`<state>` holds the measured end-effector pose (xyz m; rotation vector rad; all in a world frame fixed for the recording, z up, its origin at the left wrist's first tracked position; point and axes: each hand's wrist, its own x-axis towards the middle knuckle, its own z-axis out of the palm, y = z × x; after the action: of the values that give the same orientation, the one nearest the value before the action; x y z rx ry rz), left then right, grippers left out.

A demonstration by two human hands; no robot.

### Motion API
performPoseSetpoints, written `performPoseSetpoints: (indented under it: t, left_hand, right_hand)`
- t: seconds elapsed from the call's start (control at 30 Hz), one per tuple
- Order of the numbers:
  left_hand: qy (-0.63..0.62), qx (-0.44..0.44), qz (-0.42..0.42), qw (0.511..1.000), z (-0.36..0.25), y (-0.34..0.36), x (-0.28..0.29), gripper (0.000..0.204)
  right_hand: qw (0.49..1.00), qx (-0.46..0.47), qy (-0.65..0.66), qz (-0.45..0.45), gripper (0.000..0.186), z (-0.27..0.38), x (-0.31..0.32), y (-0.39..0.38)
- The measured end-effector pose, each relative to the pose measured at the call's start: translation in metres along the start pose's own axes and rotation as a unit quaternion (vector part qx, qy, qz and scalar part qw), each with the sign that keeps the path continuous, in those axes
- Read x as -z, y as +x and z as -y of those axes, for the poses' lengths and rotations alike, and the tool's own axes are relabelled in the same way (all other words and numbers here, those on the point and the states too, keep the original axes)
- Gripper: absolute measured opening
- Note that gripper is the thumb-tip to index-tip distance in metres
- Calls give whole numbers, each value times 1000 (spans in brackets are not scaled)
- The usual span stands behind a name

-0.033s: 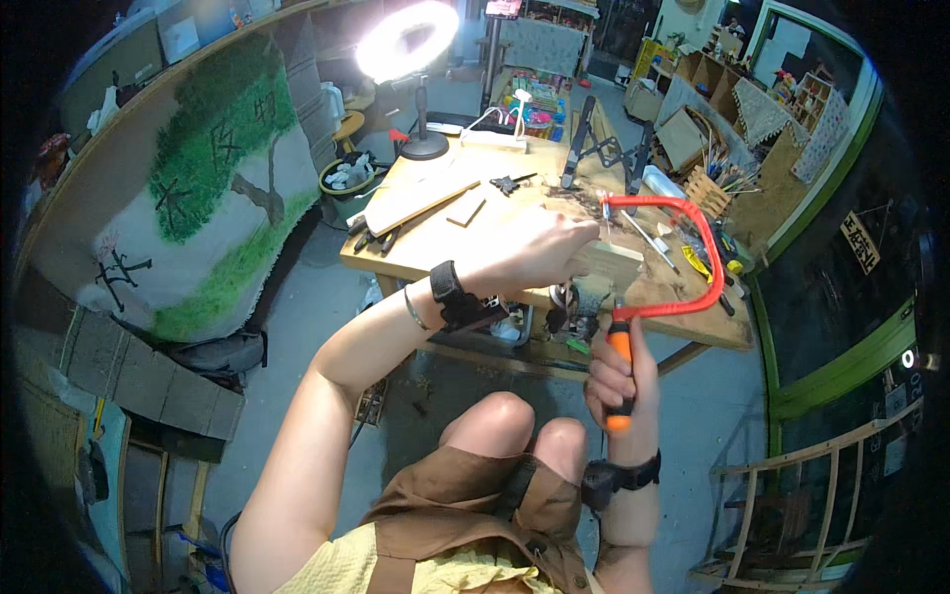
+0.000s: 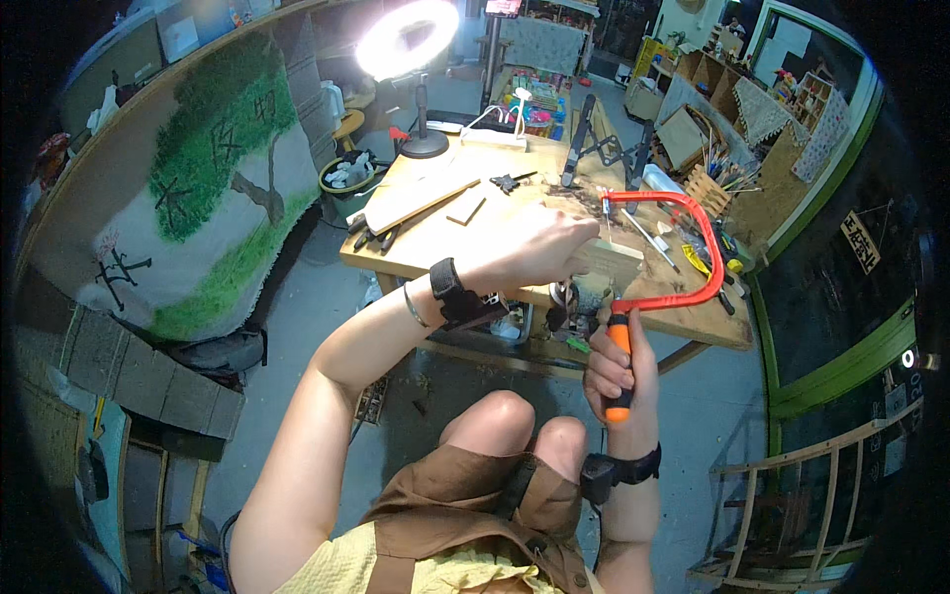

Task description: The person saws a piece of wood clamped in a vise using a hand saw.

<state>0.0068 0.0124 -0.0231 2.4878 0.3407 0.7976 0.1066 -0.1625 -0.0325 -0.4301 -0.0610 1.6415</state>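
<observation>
I see my left hand [image 2: 539, 247] pressing the wooden block [image 2: 606, 262] flat on the tabletop [image 2: 435, 233] edge at frame centre, steadying it while my right hand [image 2: 614, 371], its grip clamped on the orange handle, works the red coping saw [image 2: 683, 252].

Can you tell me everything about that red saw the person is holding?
The coping saw has a thin red metal frame that bends in a deep arch, with an orange handle at its lower end. It stands upright at the workbench's near edge, the arch above the top. The right hand grips the handle below the bench edge. The left hand presses a pale wooden block beside it. The blade is too thin to see.
</observation>
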Motion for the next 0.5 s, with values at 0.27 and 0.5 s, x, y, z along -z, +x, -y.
performPoseSetpoints:
  t: [0.27, 0.5]
  left_hand:
    - [27, -31, 1, 999, -2, 0, 5, 31]
    - [69, 5, 30, 997, -5, -1, 8, 32]
  right_hand:
    - [997, -58, 54, -10, 54, -4, 9, -30]
    - [990, -83, 34, 107, 44, 10, 23, -8]
